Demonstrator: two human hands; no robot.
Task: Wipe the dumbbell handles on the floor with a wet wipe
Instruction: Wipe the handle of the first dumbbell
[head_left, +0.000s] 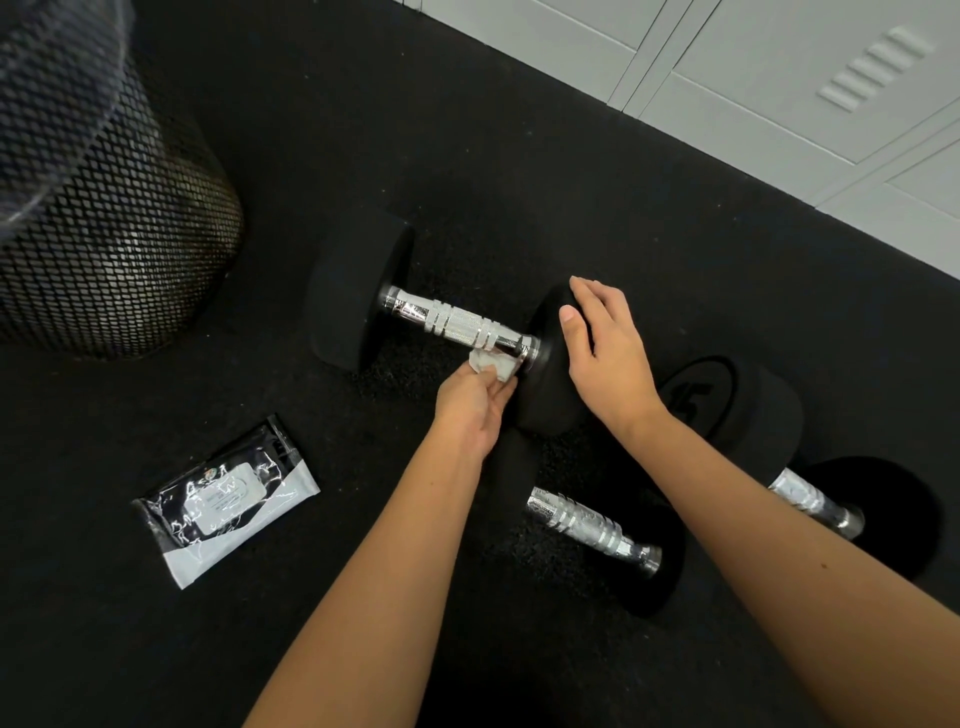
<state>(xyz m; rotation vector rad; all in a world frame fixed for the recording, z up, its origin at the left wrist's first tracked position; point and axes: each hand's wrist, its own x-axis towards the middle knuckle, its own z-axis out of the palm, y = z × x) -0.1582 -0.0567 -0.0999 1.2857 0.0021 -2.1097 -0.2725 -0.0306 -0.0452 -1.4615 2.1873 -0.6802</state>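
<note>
Your two forearms enter from the lower edge and reach over a black rubber floor on which three dumbbells lie. Your left hand pinches a crumpled wet wipe between thumb and fingers and presses it against the underside of the far dumbbell's chrome handle, at the end nearest its right-side head. Your right hand lies flat, fingers relaxed and extended, on top of that head, apparently steadying the weight. Judged from this position, wiping of the first handle is under way: only one end is in contact, and the knurled middle and far end remain to be covered. Two further handles, the near handle and the right handle, lie close by, untouched at this moment; whether they are already clean cannot be told. A wipe packet rests on the floor to your left, near a mesh bin.
</note>
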